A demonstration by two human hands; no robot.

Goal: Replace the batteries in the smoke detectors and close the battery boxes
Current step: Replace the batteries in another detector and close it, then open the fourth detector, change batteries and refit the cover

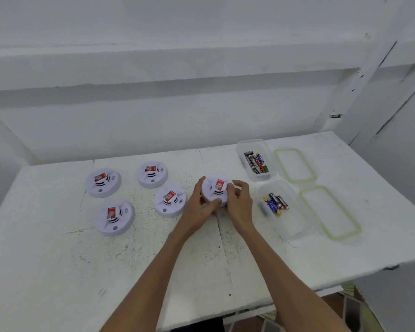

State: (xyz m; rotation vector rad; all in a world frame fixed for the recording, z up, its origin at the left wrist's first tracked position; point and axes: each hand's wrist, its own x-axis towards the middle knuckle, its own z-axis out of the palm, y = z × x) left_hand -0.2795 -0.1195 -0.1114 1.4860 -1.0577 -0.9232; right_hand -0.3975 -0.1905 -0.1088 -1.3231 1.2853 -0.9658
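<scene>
A round white smoke detector (215, 190) with a red sticker on top is gripped between both hands near the table's middle. My left hand (199, 207) curls round its left and front side. My right hand (238, 202) wraps its right side, thumb on the top. Several more white detectors lie face up to the left: one close by (170, 201), one behind (152, 174), one far left (103, 182) and one at front left (114, 218). Two clear battery boxes stand open on the right, the far box (241, 149) and the near box (295, 226), each holding several batteries.
Two lids with pale green seals lie right of the boxes, one at the back (295, 165) and one nearer (330, 212). The white table (58, 259) ends at a right edge near the lids. A white wall rises behind.
</scene>
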